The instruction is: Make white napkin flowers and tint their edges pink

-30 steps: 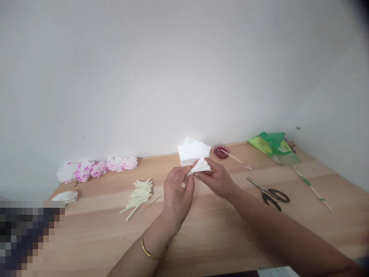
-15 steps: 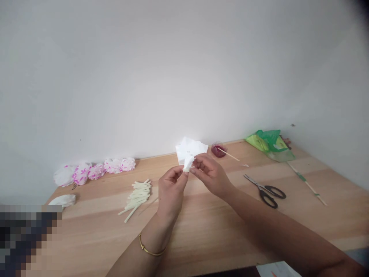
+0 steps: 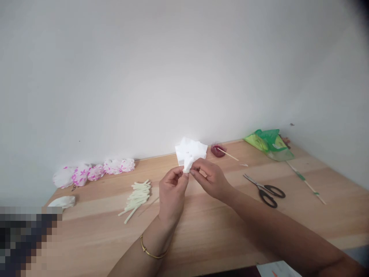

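A small piece of white paper (image 3: pixel 188 164), bunched and narrow, is pinched between my two hands above the middle of the table. My left hand (image 3: pixel 173 189) grips its lower end with thumb and fingertips; a gold bangle circles that wrist. On the right side of the paper, my right hand (image 3: pixel 211 177) has its thumb and index finger closed on it. Just behind lies a stack of white sheets (image 3: pixel 193 149), partly hidden by the held piece and my right hand.
Pale short sticks (image 3: pixel 138 198) lie left on the wooden table (image 3: pixel 213 238). Black-handled scissors (image 3: pixel 266 191) and a green-taped stick (image 3: pixel 307 182) lie right. Behind are a dark red bundle (image 3: pixel 218 150), a green bag (image 3: pixel 268 142) and pink-white puffs (image 3: pixel 96 172); white bundle (image 3: pixel 62 202) front left.
My right hand has dropped slightly, its fingers closing in lower around the white paper. My left hand is almost unmoved and still pinches the paper's base.
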